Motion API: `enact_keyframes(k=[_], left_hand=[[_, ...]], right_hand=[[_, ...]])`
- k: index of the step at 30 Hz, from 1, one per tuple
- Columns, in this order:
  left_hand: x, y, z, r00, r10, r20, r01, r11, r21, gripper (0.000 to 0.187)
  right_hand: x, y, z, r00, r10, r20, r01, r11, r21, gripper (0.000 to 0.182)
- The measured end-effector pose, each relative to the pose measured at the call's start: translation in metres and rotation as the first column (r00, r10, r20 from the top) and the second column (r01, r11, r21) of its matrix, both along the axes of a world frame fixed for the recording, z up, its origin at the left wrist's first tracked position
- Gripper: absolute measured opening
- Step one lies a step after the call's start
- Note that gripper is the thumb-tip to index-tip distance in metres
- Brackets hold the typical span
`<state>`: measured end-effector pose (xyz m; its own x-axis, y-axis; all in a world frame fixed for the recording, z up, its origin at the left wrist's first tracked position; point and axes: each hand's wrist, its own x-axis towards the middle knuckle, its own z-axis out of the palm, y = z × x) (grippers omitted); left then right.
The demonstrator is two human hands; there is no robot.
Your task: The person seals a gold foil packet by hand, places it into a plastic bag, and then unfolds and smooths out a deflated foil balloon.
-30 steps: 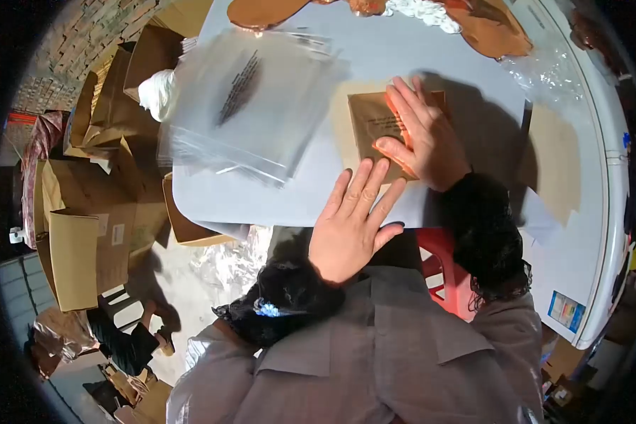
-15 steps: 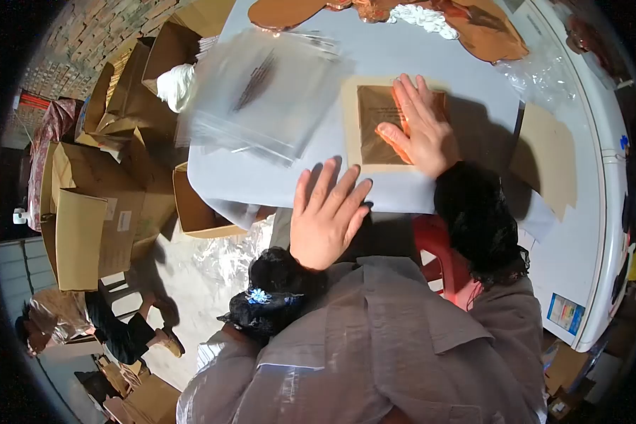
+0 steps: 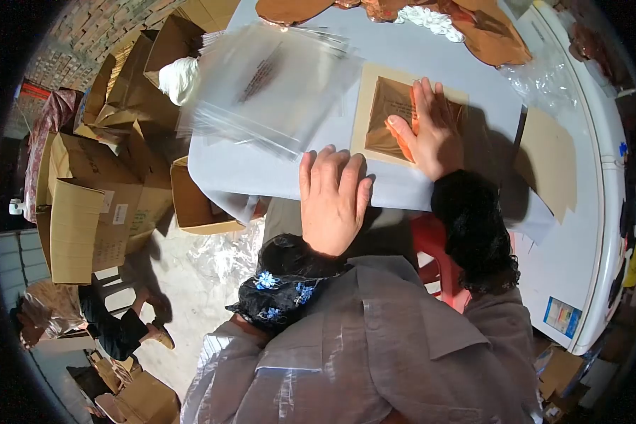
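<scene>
Under my right hand (image 3: 434, 134) lies a clear bag with printed text and an orange-brown item (image 3: 391, 116) inside, over a beige board (image 3: 361, 120). The right fingers are stretched out flat on it. My left hand (image 3: 333, 198) rests at the table's near edge, fingers extended and slightly bent, with nothing in it. Just beyond it is a fanned stack of clear plastic bags (image 3: 275, 92). All of this is on the table's pale cover (image 3: 254, 169).
Brown pieces (image 3: 487, 35) and a white pile (image 3: 431, 21) lie at the far side. Open cardboard boxes (image 3: 95, 205) stand left. A person (image 3: 113, 325) sits at lower left. A white appliance (image 3: 586, 212) is at the right.
The board and bag have shifted slightly right and turned a little, with my right hand still on them. My left hand has come down to the table edge, its fingers closer together.
</scene>
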<state>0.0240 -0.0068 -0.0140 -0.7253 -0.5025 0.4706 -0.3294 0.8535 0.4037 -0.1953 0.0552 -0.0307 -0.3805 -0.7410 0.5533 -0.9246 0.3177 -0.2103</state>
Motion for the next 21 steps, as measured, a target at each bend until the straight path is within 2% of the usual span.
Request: enact_keyframes(k=[8,21], left_hand=[[-0.006,0.006,-0.002,0.998,0.027,0.056,-0.025,0.999,-0.037,0.044],[-0.005,0.011,-0.002,0.999,-0.011,0.041,0.010,1.000,0.018,0.038]], right_hand=[[-0.002,0.001,-0.004,0.998,0.043,-0.047,-0.044,0.999,-0.020,0.074],[-0.002,0.002,-0.005,0.999,0.013,-0.040,-0.012,1.000,0.008,0.070]])
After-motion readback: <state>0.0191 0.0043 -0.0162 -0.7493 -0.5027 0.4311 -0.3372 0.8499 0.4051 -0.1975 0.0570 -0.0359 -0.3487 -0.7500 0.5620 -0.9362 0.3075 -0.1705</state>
